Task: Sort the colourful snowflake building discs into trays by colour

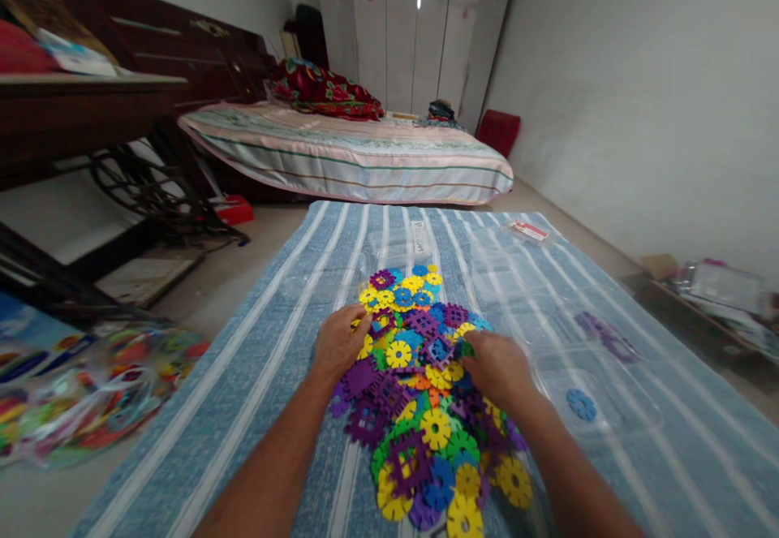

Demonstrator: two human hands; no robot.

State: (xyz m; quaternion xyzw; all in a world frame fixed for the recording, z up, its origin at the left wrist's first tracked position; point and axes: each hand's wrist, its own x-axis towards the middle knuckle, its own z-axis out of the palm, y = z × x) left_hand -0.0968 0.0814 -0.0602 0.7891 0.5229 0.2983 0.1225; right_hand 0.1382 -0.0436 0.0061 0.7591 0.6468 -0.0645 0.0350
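Observation:
A heap of plastic interlocking pieces lies on the striped cloth (256, 376): notched yellow discs (436, 428), purple square frames (409, 462), plus blue, green and orange ones. My left hand (342, 342) touches the heap's left edge, fingers curled; a bit of yellow shows between finger and thumb, though what they grip is unclear. On the right side, my right hand (500, 366) reaches in with bent fingers, their tips partly hidden among pieces. Clear trays to the right hold joined purple pieces (607, 338) and a blue notched disc (581, 405).
Clear plastic boxes (389, 247) stand beyond the heap, and a small red-and-white card (528, 230) lies at the far right corner. Bagged colourful toys (122, 392) are on the floor at left, below a sewing-machine table (91, 116). A bed (365, 157) stands ahead.

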